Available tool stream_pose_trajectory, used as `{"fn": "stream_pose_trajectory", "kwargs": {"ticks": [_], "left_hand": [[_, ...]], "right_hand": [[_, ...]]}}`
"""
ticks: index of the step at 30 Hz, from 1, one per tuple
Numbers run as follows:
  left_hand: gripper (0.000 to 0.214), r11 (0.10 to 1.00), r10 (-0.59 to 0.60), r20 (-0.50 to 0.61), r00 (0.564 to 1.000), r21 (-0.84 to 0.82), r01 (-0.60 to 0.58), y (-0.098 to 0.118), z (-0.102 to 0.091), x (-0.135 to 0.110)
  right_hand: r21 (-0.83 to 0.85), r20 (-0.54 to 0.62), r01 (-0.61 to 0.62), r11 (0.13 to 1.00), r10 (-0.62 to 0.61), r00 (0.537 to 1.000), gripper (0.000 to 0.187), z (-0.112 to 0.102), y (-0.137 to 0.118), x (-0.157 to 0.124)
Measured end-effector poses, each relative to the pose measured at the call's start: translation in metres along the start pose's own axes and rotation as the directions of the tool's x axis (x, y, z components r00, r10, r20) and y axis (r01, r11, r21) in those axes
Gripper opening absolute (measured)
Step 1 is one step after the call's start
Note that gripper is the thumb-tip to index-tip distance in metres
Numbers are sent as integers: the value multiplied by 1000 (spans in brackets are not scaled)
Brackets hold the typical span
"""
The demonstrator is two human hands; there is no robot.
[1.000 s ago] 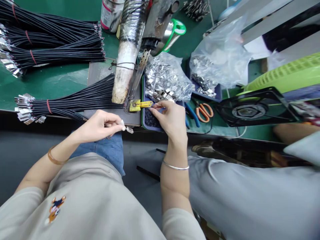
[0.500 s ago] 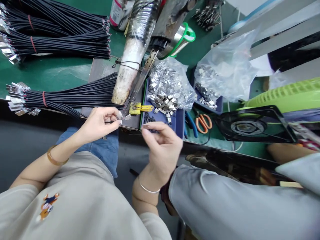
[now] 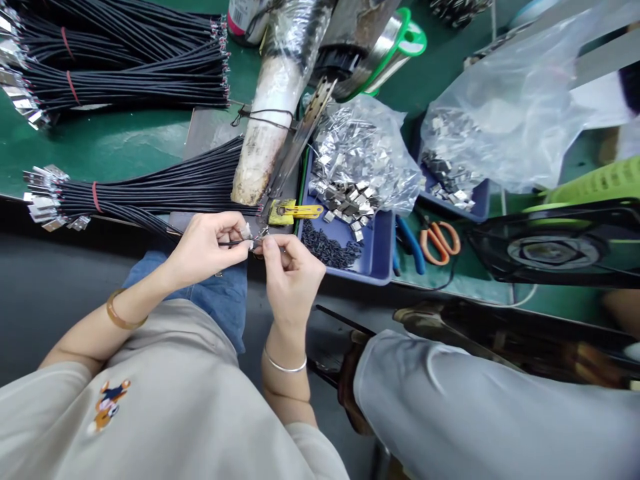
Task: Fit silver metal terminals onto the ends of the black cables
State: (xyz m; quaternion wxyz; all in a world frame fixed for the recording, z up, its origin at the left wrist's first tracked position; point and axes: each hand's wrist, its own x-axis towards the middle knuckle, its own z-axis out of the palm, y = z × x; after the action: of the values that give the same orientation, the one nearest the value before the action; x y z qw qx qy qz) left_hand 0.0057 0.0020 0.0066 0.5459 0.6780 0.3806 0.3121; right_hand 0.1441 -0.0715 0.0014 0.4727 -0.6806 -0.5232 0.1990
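My left hand [image 3: 205,245] is closed in a pinch on a black cable [image 3: 229,244], close to the cable's end. A small shiny metal piece [image 3: 262,233] shows at that end, between both hands. My right hand [image 3: 295,270] meets it there, thumb and forefinger pressed together; whatever they pinch is too small and covered to name. Just behind the hands lies a banded bundle of black cables [image 3: 170,193] with metal connectors at the left end. A blue tray [image 3: 383,257] to the right holds small black pieces [image 3: 330,247] and metal connector shells [image 3: 353,203].
A wrapped white tube [image 3: 257,153] and a soldering iron's metal shaft [image 3: 305,133] slant over the bench. Yellow sponge [image 3: 281,212], solder spool [image 3: 413,40], orange-handled tool [image 3: 440,243] and black fan [image 3: 545,250] lie around. Another person's grey-clad leg [image 3: 450,400] is at right.
My right hand has moved left from the blue tray's front edge to the cable end at my left hand. The left hand keeps its hold on the cable. The view has shifted slightly.
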Motion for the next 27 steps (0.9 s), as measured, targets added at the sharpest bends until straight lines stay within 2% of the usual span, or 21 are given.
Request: {"fn": "stream_pose_trajectory", "kwargs": {"ticks": [3, 8, 13, 16, 18, 21, 24, 27], "left_hand": [[7, 1000, 6, 8, 1000, 10, -6, 1, 0, 0], [8, 999, 28, 56, 998, 36, -30, 0, -3, -2], [12, 993, 103, 87, 991, 45, -107, -2, -7, -2], [12, 994, 108, 91, 990, 2, -108, -2, -9, -1], [12, 996, 77, 84, 994, -57, -72, -1, -10, -2], [17, 993, 41, 69, 997, -111, -33, -1, -10, -5], [17, 990, 26, 88, 996, -137, -14, 0, -12, -7], [18, 982, 0, 136, 991, -189, 26, 1, -15, -8]], "right_hand": [[-68, -12, 43, 997, -44, 999, 25, 0, 0, -1], [-259, -5, 197, 946, -205, 979, 35, 1, 0, 1], [-294, 27, 249, 923, -253, 967, 41, 1, 1, 2], [-252, 1, 224, 941, -231, 973, 37, -2, 0, 0], [-166, -88, 162, 973, -178, 980, 25, -8, -2, -3], [60, -250, 127, 990, -109, 962, 11, -20, -8, -7], [173, -230, 121, 978, -79, 970, 9, -32, -16, -12], [74, -207, 139, 988, -121, 971, 9, -34, -19, -17]]}}
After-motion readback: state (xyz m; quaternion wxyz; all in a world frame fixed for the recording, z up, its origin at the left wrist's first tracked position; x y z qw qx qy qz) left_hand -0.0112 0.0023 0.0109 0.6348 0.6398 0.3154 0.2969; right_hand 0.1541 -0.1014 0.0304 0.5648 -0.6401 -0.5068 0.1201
